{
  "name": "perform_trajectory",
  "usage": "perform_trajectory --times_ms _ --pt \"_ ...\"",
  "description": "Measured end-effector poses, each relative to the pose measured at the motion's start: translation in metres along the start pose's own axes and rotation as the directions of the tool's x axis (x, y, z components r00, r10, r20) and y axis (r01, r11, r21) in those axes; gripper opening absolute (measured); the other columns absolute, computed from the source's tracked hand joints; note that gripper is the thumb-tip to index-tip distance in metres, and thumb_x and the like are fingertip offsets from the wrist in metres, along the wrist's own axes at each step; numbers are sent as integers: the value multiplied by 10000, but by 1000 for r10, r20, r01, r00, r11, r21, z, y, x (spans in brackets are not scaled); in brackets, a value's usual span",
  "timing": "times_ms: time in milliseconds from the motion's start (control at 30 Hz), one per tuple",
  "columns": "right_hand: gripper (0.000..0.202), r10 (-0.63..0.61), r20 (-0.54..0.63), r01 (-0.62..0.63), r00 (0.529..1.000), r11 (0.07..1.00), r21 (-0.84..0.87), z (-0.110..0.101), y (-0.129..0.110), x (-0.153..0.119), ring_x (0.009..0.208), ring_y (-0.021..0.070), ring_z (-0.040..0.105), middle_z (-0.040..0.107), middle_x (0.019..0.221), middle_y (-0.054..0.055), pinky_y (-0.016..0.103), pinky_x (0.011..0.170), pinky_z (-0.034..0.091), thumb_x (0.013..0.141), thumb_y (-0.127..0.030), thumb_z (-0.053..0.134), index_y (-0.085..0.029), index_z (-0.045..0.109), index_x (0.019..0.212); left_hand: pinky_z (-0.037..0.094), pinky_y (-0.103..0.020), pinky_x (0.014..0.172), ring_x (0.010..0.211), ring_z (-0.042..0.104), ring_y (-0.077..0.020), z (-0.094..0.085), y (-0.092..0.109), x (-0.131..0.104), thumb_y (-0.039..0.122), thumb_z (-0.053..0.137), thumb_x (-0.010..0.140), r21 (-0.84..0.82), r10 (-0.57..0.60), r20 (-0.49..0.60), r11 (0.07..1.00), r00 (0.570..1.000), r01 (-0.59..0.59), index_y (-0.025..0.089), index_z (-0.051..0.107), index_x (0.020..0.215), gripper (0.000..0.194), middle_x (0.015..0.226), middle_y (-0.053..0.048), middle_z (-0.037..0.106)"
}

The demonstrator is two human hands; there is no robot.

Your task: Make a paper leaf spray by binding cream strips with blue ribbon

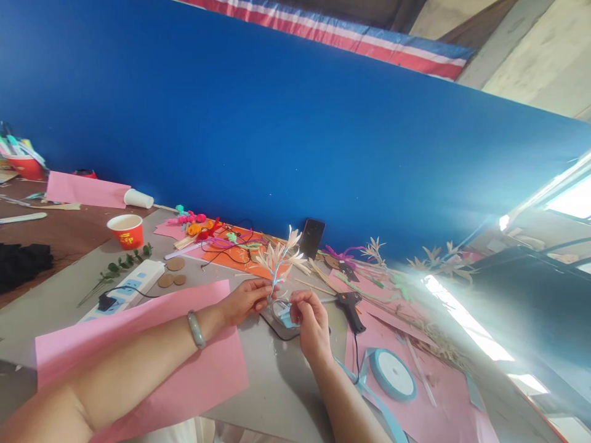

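Observation:
Between the fingers of my left hand (252,299) is the stem of a pale, dried-looking flower spray (278,258), which stands upright with light blue wrapping on its stem. Close to its right, my right hand (308,317) is closed in a pinch beside a piece of light blue ribbon (287,315); what the fingertips grip is too small to make out. Below both hands lies a dark-edged pad (284,332), partly covered by them. A black glue gun (351,309) rests right of my right hand, and a roll of blue ribbon (393,374) lies nearer me.
A red paper cup (126,231), a white power strip (133,286), a green sprig (122,264) and wooden discs (175,264) lie left. A phone (313,238) leans against the blue partition (277,123). Pink sheets (184,363) cover parts of the table; more dried flowers (443,261) are right.

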State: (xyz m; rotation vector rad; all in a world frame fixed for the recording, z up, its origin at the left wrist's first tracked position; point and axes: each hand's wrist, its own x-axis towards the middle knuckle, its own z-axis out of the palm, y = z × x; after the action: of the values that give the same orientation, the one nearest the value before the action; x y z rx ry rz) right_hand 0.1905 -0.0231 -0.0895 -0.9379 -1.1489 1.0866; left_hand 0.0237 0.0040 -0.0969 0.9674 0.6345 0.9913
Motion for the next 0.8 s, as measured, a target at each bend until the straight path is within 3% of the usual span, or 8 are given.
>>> perform_trajectory --times_ms 267,500,700,800 --pt "140 -44 14 42 999 993 114 -4 -6 0 463 104 407 576 644 -5 263 482 297 723 -199 458 -197 494 588 190 -184 421 462 343 -21 1 2 0 390 689 721 -9 -13 -40 1000 999 13 123 645 900 324 810 -26 572" --pt "149 -11 -3 11 1000 996 92 -4 -11 -1 462 136 389 539 545 9 289 493 314 689 -245 416 -223 421 542 187 -186 422 455 351 -18 0 -2 1 379 687 723 -13 -10 -27 1000 1000 10 124 638 894 311 808 -22 574" --pt "202 9 24 -11 1000 998 69 -4 -11 0 455 133 374 522 536 1 286 490 322 741 -271 408 -226 368 547 205 -183 427 452 357 -17 2 -1 0 380 696 713 -8 -21 -42 1000 999 20 117 642 896 325 795 -27 585" --pt "214 10 30 -13 1000 995 97 -3 -10 1 450 113 370 516 557 -17 264 476 312 790 -273 448 -215 415 587 195 -180 420 449 354 -15 1 -1 1 388 698 711 -1 -25 -39 1000 999 25 118 644 899 334 800 -27 584"
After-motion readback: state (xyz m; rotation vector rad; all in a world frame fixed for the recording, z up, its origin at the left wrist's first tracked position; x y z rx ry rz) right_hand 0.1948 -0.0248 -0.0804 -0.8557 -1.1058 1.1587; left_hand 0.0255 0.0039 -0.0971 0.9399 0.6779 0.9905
